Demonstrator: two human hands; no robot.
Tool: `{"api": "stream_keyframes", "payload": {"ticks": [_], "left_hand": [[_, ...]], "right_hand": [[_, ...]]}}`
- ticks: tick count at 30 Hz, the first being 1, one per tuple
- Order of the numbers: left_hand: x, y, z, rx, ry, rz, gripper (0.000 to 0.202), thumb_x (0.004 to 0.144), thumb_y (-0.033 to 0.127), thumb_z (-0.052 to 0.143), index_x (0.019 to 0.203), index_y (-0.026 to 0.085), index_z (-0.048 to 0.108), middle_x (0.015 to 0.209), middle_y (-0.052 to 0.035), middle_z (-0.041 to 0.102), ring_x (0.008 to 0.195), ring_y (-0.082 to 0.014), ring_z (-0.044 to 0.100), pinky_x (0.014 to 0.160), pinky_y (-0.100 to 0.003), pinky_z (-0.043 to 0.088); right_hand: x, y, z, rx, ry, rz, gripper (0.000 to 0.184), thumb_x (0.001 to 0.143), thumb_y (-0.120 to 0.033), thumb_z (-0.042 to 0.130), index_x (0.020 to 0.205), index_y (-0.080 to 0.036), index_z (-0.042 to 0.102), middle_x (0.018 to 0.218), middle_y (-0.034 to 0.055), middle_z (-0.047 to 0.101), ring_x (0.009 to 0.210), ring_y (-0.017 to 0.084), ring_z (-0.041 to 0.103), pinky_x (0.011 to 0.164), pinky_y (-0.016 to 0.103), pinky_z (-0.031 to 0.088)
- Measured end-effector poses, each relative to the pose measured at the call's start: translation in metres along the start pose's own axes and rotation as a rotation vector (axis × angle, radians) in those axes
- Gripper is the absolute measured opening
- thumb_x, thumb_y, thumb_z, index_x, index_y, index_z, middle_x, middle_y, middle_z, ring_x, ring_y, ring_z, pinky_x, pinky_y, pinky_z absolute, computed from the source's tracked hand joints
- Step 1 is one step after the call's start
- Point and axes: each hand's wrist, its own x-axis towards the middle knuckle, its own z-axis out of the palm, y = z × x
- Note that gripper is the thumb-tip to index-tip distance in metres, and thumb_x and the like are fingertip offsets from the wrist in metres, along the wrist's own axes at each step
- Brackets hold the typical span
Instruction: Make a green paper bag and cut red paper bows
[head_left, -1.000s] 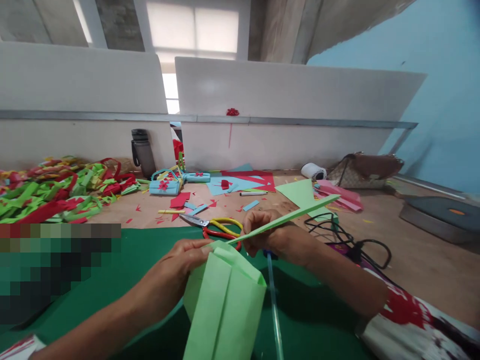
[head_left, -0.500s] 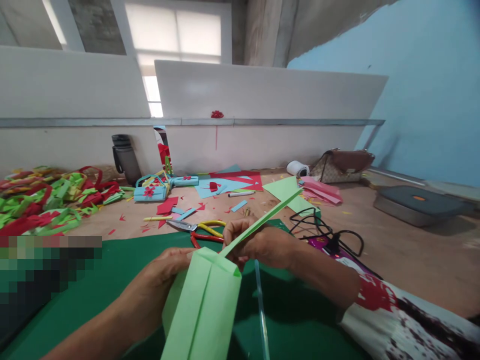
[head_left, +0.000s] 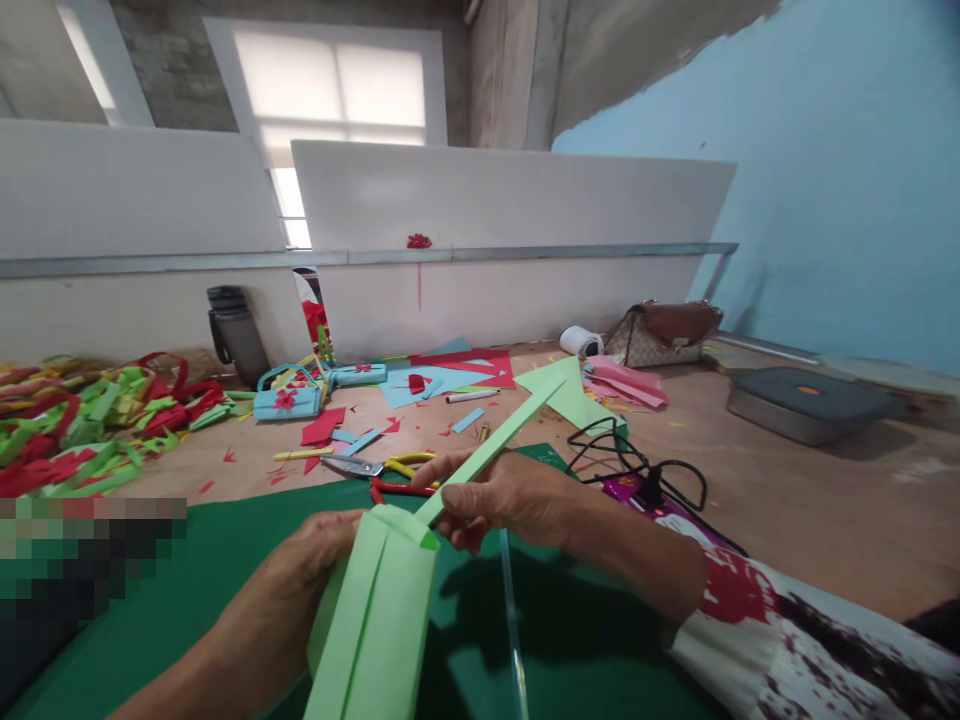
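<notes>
My left hand is closed round the top edge of a folded light-green paper bag held over a dark green mat. My right hand pinches a long light-green paper strip whose near end meets the bag's top rim. The strip slants up and away to the right. A clear glue stick pokes down from under my right hand. Scissors with red and yellow handles lie just beyond my hands.
A heap of green and red paper strips fills the left. Small blue paper bags, coloured sheets, a dark bottle, a tape roll, a brown handbag and black cables lie beyond.
The view has swung so everything sits further left. The bag has turned more edge-on and dropped lower. My right hand keeps its pinch on the strip, now angled steeper.
</notes>
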Motion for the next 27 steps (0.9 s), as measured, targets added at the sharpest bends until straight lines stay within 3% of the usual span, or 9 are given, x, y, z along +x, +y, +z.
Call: {"api": "stream_keyframes", "payload": {"ticks": [3,6,8,12,14,22,27], "left_hand": [[-0.003,-0.001,0.0,0.062,0.124,0.071,0.016,0.067,0.029,0.068,0.077,0.017,0.066,0.067,-0.0013,0.065,0.06,-0.0167,0.057,0.056,-0.026,0.044],[-0.005,-0.002,0.0,0.128,0.197,0.118,0.022,0.067,0.031,0.069,0.084,0.017,0.066,0.072,-0.0017,0.066,0.066,-0.0173,0.058,0.058,-0.025,0.044],[-0.004,-0.002,-0.001,0.195,0.13,0.146,0.026,0.068,0.036,0.069,0.086,0.017,0.067,0.072,-0.0021,0.066,0.066,-0.0173,0.057,0.057,-0.024,0.042],[-0.001,0.0,-0.004,0.391,-0.143,0.225,0.028,0.074,0.042,0.061,0.078,0.015,0.068,0.069,-0.0023,0.062,0.063,-0.0154,0.052,0.056,-0.023,0.039],[-0.001,0.002,-0.004,0.479,-0.213,0.285,0.029,0.08,0.041,0.054,0.076,0.015,0.067,0.072,-0.0024,0.061,0.065,-0.0153,0.051,0.059,-0.023,0.04],[-0.009,0.008,0.004,0.695,-0.28,0.494,0.031,0.085,0.036,0.043,0.082,0.016,0.067,0.078,-0.004,0.06,0.078,-0.0198,0.052,0.073,-0.027,0.041],[-0.011,0.009,0.005,0.718,-0.262,0.504,0.032,0.086,0.035,0.042,0.082,0.016,0.067,0.082,-0.004,0.061,0.079,-0.0201,0.053,0.074,-0.027,0.041]], "right_hand": [[0.0,0.0,0.005,-0.062,0.07,-0.032,0.033,0.064,-0.045,0.074,0.075,-0.014,0.068,0.063,0.0016,0.064,0.054,0.011,0.057,0.048,0.021,0.042],[-0.001,0.001,0.009,-0.132,0.13,-0.065,0.033,0.067,-0.044,0.071,0.062,-0.012,0.066,0.058,0.0018,0.062,0.05,0.009,0.054,0.048,0.022,0.042],[-0.001,0.002,0.01,-0.143,0.151,-0.084,0.032,0.068,-0.042,0.07,0.061,-0.011,0.066,0.056,0.0008,0.06,0.048,0.008,0.053,0.049,0.022,0.042],[0.001,0.006,0.011,-0.167,0.18,-0.108,0.029,0.069,-0.04,0.068,0.064,-0.012,0.066,0.057,0.0,0.06,0.048,0.008,0.053,0.048,0.021,0.04],[0.003,0.008,0.011,-0.168,0.188,-0.107,0.028,0.07,-0.039,0.067,0.065,-0.012,0.065,0.057,-0.0005,0.06,0.048,0.007,0.052,0.046,0.02,0.038],[0.005,0.013,0.015,-0.205,0.212,-0.114,0.024,0.069,-0.033,0.068,0.059,-0.013,0.062,0.053,-0.0015,0.058,0.045,0.006,0.049,0.045,0.02,0.036],[0.004,0.01,0.014,-0.188,0.26,-0.17,0.02,0.07,-0.03,0.066,0.058,-0.013,0.063,0.051,-0.0015,0.057,0.045,0.008,0.049,0.046,0.021,0.039]]}}
